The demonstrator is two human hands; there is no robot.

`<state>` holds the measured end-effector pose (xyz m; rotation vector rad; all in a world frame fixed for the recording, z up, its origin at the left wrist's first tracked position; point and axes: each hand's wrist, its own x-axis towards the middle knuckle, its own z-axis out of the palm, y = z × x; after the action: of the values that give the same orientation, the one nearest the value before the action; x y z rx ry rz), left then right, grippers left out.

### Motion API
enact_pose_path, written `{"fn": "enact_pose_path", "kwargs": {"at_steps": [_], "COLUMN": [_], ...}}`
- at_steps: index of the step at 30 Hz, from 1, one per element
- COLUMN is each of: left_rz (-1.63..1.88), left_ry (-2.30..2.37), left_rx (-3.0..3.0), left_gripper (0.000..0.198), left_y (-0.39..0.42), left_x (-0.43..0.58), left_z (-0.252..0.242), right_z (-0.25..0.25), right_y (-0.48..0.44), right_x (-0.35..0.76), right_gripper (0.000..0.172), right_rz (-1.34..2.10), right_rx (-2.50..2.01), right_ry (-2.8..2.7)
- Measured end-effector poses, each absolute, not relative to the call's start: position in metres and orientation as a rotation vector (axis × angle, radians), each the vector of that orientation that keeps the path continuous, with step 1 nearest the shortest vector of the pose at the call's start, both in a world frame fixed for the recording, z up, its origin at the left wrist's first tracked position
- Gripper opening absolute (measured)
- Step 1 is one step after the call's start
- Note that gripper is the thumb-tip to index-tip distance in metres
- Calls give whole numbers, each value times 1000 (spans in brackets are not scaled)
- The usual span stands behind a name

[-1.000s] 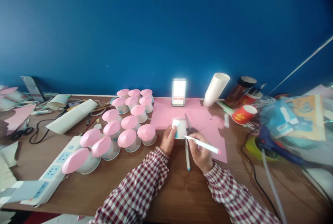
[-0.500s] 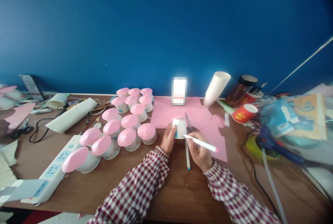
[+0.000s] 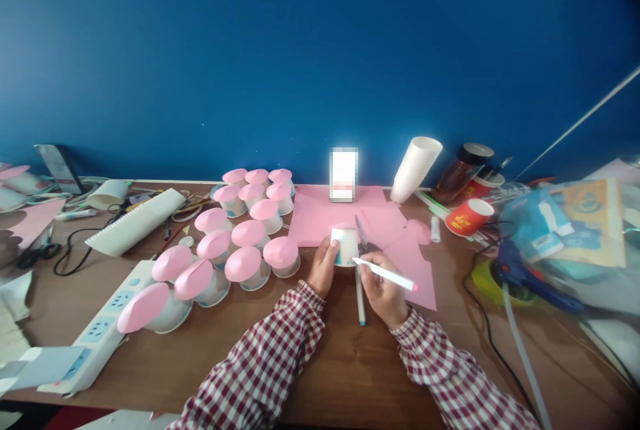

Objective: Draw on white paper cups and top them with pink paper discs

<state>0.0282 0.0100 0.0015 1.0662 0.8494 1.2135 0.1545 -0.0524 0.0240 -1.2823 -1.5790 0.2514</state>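
My left hand (image 3: 323,269) is closed around a small white paper cup (image 3: 346,246) that stands upside down on the wooden desk (image 3: 240,343). My right hand (image 3: 383,287) pinches a white marker with a pink end (image 3: 387,275), its tip touching the cup's side. A second pen with a teal end (image 3: 360,297) lies on the desk between my hands. Scissors (image 3: 361,235) rest just behind the cup on pink paper sheets (image 3: 320,217).
Several upturned cups with pink paper tops (image 3: 240,237) crowd the left. A white power strip (image 3: 100,333) and a long cup stack (image 3: 135,220) lie further left. A leaning cup stack (image 3: 415,170), a red cup (image 3: 467,218), a phone (image 3: 343,175) and a blue glue gun (image 3: 520,273) sit behind and right.
The marker tip has shifted slightly left across the cup's side. Otherwise both hands and the cup stay where they were.
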Motion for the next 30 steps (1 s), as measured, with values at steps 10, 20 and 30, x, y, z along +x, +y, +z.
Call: {"fn": "enact_pose_path", "kwargs": {"at_steps": [10, 20, 30], "left_rz": [1200, 1181, 1160], "left_ry": [851, 803, 815], "left_rx": [1118, 1192, 1241], "left_gripper": [46, 39, 40], "left_y": [11, 9, 10], "left_x": [28, 26, 24], "left_z": [-1, 2, 3], "right_z": [25, 26, 27], "right_y": [-52, -51, -52], "right_x": [155, 153, 156], "right_gripper": [7, 8, 8], "right_rz": [239, 234, 195], "right_rx": [-1255, -1144, -1211], "right_ry": [-1622, -1635, -1648]}}
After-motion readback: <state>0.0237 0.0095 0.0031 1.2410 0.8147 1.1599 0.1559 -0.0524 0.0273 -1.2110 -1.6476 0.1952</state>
